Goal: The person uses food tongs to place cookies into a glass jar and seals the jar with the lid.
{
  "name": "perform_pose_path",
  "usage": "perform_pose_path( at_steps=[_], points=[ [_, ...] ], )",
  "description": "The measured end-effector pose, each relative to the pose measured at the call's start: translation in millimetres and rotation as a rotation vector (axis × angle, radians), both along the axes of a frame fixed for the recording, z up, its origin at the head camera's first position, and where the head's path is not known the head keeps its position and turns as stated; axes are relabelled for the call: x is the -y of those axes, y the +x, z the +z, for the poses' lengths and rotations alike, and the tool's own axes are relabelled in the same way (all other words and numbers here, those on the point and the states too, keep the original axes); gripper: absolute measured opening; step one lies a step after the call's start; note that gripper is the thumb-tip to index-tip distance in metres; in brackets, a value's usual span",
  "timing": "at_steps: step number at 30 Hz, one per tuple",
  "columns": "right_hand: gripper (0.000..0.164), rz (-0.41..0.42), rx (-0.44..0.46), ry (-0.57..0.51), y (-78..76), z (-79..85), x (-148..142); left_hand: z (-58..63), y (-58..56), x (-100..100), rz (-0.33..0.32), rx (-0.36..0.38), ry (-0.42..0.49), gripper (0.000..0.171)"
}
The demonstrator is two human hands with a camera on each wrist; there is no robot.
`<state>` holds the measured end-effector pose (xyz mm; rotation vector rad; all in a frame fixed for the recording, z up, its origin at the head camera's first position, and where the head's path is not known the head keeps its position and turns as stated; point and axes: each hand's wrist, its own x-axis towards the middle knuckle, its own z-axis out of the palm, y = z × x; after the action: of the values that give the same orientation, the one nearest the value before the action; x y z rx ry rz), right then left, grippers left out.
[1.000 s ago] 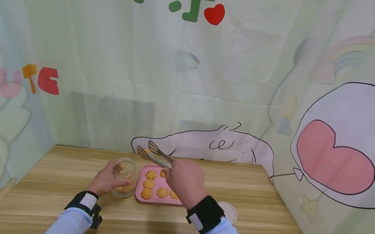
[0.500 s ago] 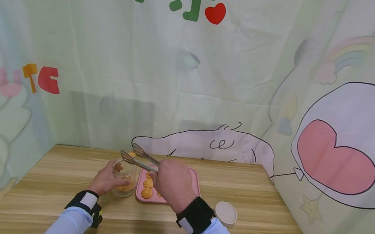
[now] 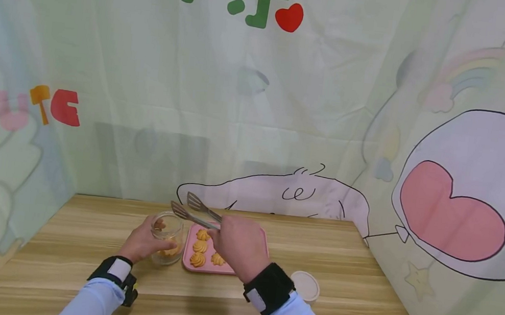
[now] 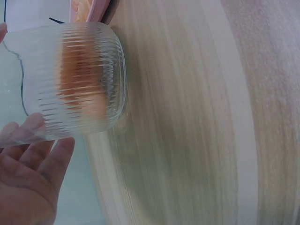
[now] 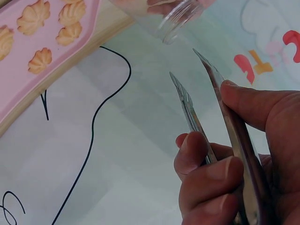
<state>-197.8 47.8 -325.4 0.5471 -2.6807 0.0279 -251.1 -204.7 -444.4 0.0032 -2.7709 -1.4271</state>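
The clear ribbed-glass jar (image 4: 70,82), gripped in the curled fingers of the left hand (image 3: 144,243), sits at nine o'clock of the pink rectangular tray (image 5: 16,75). The right hand (image 3: 243,246), fingers wrapped round silver metal tongs (image 5: 230,124), parted and empty, should squeeze gently to spare the golden piped biscuits (image 3: 199,246).

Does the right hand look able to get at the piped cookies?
Probably yes: the right hand holds metal tongs, spread and empty, and the piped cookies lie uncovered on the pink tray.
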Motion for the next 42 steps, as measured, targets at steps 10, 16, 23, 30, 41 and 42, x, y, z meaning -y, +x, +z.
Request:
perform_pose_path(
  at_steps=[10,16,23,30,41,42],
  points=[
    [0.053,-0.097,0.121,-0.006,-12.1,-2.6,-9.5,2.1,2.0,-0.3,-0.001,-0.003,0.014,0.087],
    [0.048,-0.129,0.167,-0.023,-21.8,-10.7,-19.6,3.4,1.4,-0.5,0.006,0.007,0.016,0.087],
    [0.048,-0.163,0.167,-0.046,-33.1,-25.0,-31.4,3.0,1.6,-1.3,0.012,0.019,0.017,0.088],
    [0.048,-0.2,0.212,-0.05,-40.2,-36.1,-38.7,3.4,2.7,-1.5,0.009,0.009,0.014,0.088],
    [0.045,-0.287,0.308,-0.045,-53.7,-62.3,-36.6,6.9,5.5,-2.9,0.015,0.012,0.02,0.086],
    [0.045,-0.281,0.301,-0.052,-54.5,-65.3,-36.6,5.8,5.0,-2.4,0.015,0.01,0.021,0.086]
  ],
)
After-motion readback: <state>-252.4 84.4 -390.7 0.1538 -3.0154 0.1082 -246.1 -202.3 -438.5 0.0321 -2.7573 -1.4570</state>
